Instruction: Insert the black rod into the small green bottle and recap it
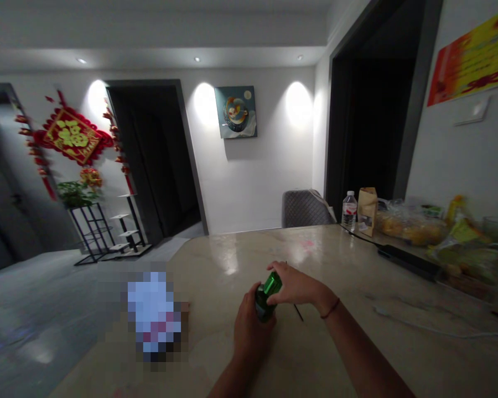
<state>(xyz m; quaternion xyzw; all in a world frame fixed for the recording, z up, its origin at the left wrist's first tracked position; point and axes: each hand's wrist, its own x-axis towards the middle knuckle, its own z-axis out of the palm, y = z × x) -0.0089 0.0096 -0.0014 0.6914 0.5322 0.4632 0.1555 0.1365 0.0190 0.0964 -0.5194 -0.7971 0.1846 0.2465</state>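
Two hands hold a green bottle (266,298) over the worktop (348,331), left hand (252,327) closed round its body, right hand (294,284) gripping its top, a firm two-handed hold that keeps the bottle steady.

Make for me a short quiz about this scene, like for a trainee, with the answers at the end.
1. What do the left hand and the right hand hold? A) a green glass bottle, B) a mug, C) a phone
2. True or false: the clear plastic water bottle stands to the left of the brown paper bag on the counter.
3. Which wrist wears a red cord?

Key: 1 A; 2 true; 3 the right wrist.
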